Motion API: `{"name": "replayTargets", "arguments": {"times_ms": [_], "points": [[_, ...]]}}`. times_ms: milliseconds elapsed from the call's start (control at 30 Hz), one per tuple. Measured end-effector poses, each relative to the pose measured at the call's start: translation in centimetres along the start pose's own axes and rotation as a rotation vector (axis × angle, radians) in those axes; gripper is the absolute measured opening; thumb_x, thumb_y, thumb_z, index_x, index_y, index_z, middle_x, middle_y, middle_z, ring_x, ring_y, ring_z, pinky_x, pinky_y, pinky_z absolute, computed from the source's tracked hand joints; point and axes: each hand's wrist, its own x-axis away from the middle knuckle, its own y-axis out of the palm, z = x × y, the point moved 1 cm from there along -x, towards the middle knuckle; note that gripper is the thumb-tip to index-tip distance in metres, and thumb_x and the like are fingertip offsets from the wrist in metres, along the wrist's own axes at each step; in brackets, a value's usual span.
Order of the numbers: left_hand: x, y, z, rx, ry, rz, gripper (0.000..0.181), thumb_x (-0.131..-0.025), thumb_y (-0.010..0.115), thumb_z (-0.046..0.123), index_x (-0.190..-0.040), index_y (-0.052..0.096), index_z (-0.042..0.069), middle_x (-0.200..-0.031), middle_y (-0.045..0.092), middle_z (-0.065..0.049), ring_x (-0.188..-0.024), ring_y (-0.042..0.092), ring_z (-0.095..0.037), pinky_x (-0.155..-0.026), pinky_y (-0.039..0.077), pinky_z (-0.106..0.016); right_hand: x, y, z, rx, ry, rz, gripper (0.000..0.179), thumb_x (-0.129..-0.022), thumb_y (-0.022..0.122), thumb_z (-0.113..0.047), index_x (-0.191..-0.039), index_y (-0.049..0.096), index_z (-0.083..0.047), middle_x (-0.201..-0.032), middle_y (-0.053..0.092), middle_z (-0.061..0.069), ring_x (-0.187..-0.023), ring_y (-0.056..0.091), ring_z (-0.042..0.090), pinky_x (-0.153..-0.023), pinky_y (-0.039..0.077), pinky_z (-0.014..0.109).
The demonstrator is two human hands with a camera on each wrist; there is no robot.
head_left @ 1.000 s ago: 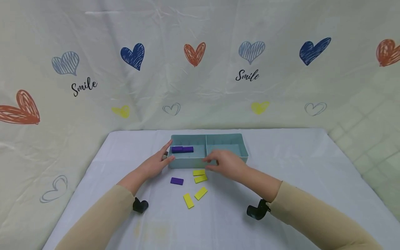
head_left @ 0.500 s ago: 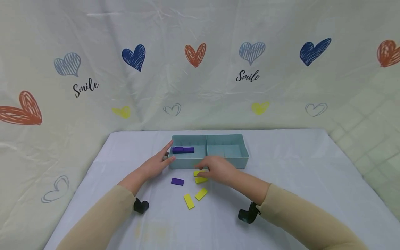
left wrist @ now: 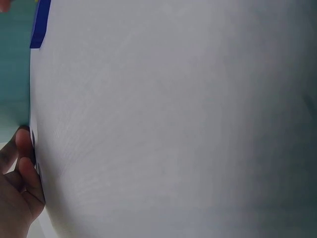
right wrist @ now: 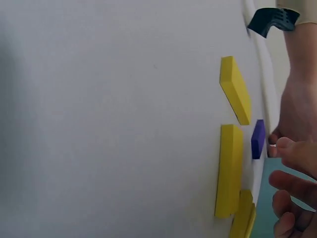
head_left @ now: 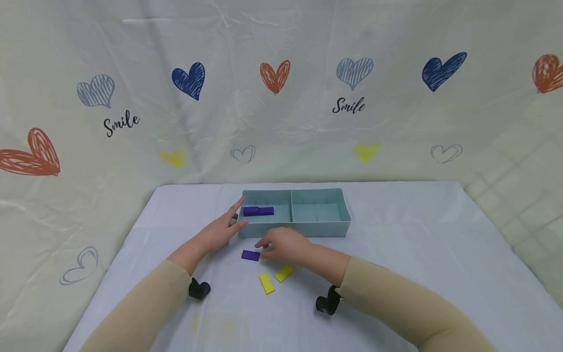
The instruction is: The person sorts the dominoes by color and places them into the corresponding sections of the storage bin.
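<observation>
My left hand (head_left: 216,232) rests against the left end of a pale blue-green two-compartment box (head_left: 303,230), its index finger and thumb extended along the end. Two purple blocks (head_left: 258,211) lie end to end in the left compartment. In front of the box, my right hand (head_left: 286,246) reaches over the cloth with thumb and index finger parted and nothing between them. Its fingertips are right at the end of a loose purple block (head_left: 250,255). That block also shows in the right wrist view, beyond several yellow blocks (right wrist: 229,171).
Nearer me, two yellow blocks (head_left: 266,283) lie flat on the white tablecloth (head_left: 396,234). More yellow blocks are hidden behind the right hand in the head view. A printed backdrop (head_left: 308,161) hangs behind the table. Black cameras (head_left: 328,300) sit on both wrists.
My right hand has moved left and nearer to me, from the box's front wall, past the two yellow blocks, to the loose purple block. The left hand and box stay put.
</observation>
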Motion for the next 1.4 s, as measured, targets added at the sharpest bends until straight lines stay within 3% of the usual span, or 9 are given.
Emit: {"name": "replayTargets", "arguments": {"times_ms": [567, 867, 1133, 1400], "points": [[0.1, 0.0, -0.1, -0.001, 0.026, 0.001, 0.074, -0.099, 0.044, 0.061, -0.156, -0.002, 0.050, -0.149, 0.043, -0.018, -0.125, 0.053, -0.038, -0.101, 0.041, -0.061, -1.6, 1.0, -1.3, 0.070, 0.002, -0.062, 0.035, -0.088, 0.077, -0.035, -0.121, 0.074, -0.024, -0.088, 0.061, -0.013, -0.080, 0.052, 0.007, -0.073, 0.047, 0.019], [0.1, -0.1, 0.1, 0.020, 0.015, -0.008, 0.075, -0.098, 0.045, 0.062, -0.156, -0.001, 0.050, -0.152, 0.040, -0.019, -0.129, 0.050, -0.040, -0.103, 0.038, -0.063, -1.7, 1.0, -1.1, 0.074, -0.018, -0.058, 0.029, -0.089, 0.076, -0.029, -0.118, 0.076, -0.024, -0.094, 0.065, -0.011, -0.081, 0.053, 0.005, -0.075, 0.049, 0.019], [0.0, -0.1, 0.0, 0.006, 0.007, -0.007, 0.074, -0.098, 0.045, 0.062, -0.155, -0.002, 0.051, -0.151, 0.041, -0.018, -0.129, 0.049, -0.040, -0.104, 0.036, -0.064, -1.6, 0.8, -0.3, 0.061, -0.072, -0.073, 0.028, -0.091, 0.074, -0.026, -0.119, 0.075, -0.027, -0.104, 0.067, -0.012, -0.092, 0.059, 0.002, -0.083, 0.050, 0.020], [0.0, -0.1, -0.1, 0.005, 0.001, -0.009, 0.075, -0.098, 0.045, 0.063, -0.155, -0.002, 0.051, -0.150, 0.042, -0.017, -0.127, 0.051, -0.039, -0.102, 0.039, -0.063, -0.9, -1.1, 0.2, 0.037, -0.125, -0.083, 0.029, -0.091, 0.074, -0.025, -0.119, 0.075, -0.030, -0.102, 0.066, -0.016, -0.093, 0.060, 0.003, -0.079, 0.050, 0.019]]}}
